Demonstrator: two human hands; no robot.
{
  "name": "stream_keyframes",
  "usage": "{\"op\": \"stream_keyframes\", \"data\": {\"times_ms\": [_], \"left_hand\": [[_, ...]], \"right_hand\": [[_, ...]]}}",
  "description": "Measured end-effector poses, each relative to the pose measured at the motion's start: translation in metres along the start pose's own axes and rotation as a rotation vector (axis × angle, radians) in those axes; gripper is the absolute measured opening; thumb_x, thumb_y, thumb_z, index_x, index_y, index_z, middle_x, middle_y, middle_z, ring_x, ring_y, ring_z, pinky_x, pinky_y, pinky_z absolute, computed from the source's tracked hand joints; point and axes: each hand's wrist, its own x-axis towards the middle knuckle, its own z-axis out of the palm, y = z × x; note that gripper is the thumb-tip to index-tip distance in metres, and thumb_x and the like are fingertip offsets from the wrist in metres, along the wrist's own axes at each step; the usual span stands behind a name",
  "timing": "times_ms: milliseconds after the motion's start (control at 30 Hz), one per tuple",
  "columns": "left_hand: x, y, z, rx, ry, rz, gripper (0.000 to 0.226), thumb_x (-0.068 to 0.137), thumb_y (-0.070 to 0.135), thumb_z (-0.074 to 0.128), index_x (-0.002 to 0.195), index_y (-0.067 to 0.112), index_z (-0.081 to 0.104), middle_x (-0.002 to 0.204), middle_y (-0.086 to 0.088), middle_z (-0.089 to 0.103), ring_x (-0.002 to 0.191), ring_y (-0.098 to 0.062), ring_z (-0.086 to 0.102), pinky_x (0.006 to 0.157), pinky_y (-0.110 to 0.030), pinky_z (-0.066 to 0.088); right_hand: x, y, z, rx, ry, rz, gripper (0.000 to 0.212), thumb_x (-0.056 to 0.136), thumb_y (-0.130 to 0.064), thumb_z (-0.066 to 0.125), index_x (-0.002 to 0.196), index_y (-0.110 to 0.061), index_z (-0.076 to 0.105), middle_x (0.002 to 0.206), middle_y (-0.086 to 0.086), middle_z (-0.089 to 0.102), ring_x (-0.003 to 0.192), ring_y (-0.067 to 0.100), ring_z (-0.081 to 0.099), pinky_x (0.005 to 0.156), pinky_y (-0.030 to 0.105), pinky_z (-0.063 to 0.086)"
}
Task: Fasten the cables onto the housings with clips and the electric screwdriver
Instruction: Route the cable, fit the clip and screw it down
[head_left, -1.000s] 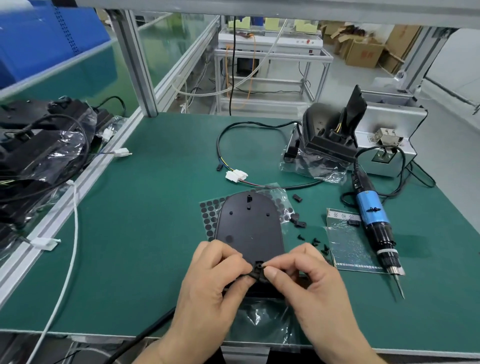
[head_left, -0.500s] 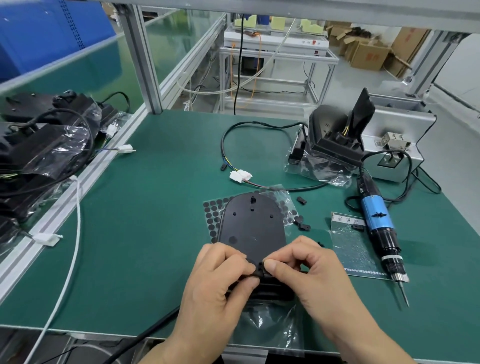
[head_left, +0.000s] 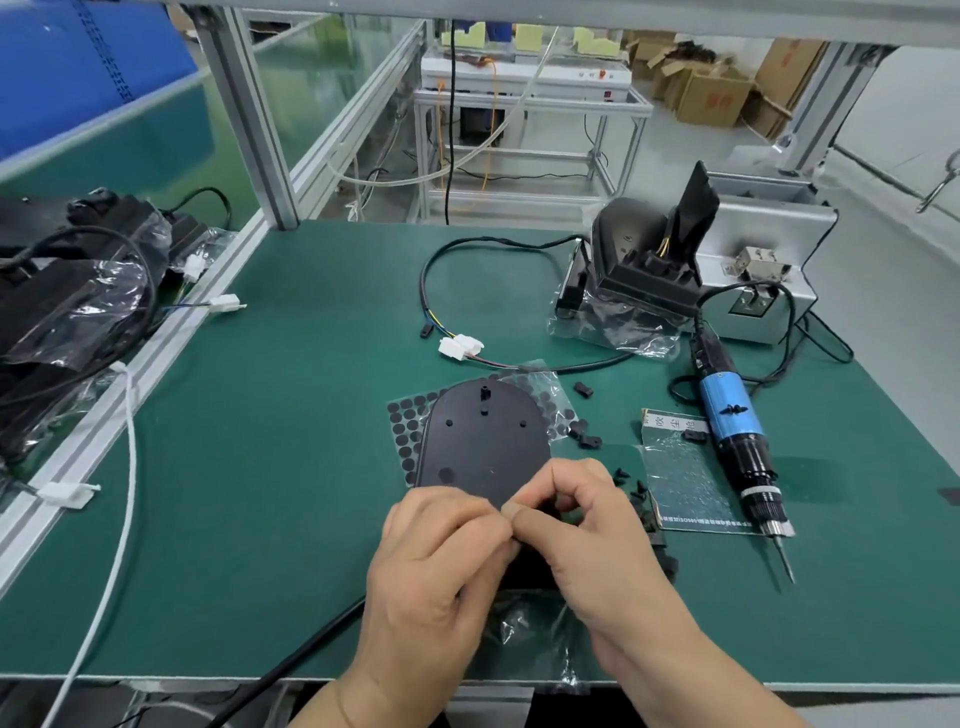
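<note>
Left hand (head_left: 441, 561) and right hand (head_left: 597, 530) meet fingertip to fingertip over the near end of the housing (head_left: 483, 447). Both have their fingers curled and pinch 1 small dark part between them. I take it for a clip (head_left: 549, 508), though the fingers hide most of it.

Step in hand, by my reading: seating that clip over the cable (head_left: 311, 644), which runs black from the near edge of the tabletop (head_left: 291, 415) up under the left hand. Where it meets the housing is hidden.

Next move calls for 1 hand steadying the clip while the other fetches the electric screwdriver (head_left: 732, 421), which lies to the right with its bit toward me.

Housing: matt black, flat, rounded far end, a few small holes. It lies on a sheet of round pads (head_left: 408, 431), with spare clips (head_left: 584, 436) just to its right.
</note>
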Motion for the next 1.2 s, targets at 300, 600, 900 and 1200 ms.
{"op": "stream_keyframes", "data": {"times_ms": [300,600,900,1200], "left_hand": [[-0.001,-0.015,-0.004,-0.018,-0.102,0.162,0.013,0.088,-0.001,0.068,0.097,0.008,0.067,0.106,-0.004,0.066,0.099,-0.027,0.063,0.084,-0.043,0.051],[-0.002,-0.015,-0.003,0.009,-0.093,0.201,0.028,0.081,-0.008,0.070,0.097,0.014,0.064,0.114,0.005,0.060,0.101,-0.019,0.061,0.086,-0.044,0.052],[-0.003,-0.013,-0.004,-0.008,-0.095,0.146,0.017,0.087,-0.001,0.068,0.097,0.013,0.065,0.112,0.005,0.061,0.100,-0.021,0.062,0.086,-0.042,0.052],[-0.008,-0.017,0.000,-0.014,-0.042,0.143,0.016,0.088,0.003,0.069,0.104,0.008,0.070,0.111,-0.002,0.066,0.101,-0.021,0.065,0.091,-0.045,0.052]], "right_hand": [[-0.008,0.013,0.009,0.138,0.144,-0.024,0.027,0.074,-0.002,0.078,0.059,-0.019,0.065,0.090,-0.006,0.056,0.099,0.016,0.055,0.090,0.030,0.041],[0.000,0.007,-0.005,0.213,-0.019,0.084,0.019,0.085,-0.018,0.071,0.066,-0.017,0.069,0.099,0.000,0.056,0.096,0.011,0.059,0.085,0.023,0.042],[0.009,0.006,-0.014,-0.103,-0.082,-0.067,0.024,0.078,-0.025,0.081,0.063,-0.024,0.062,0.087,-0.007,0.049,0.091,0.011,0.049,0.079,0.023,0.035],[0.003,0.019,-0.003,-0.079,0.014,-0.166,0.026,0.082,-0.019,0.077,0.066,-0.019,0.056,0.078,-0.012,0.049,0.091,0.018,0.049,0.081,0.028,0.037]]}}
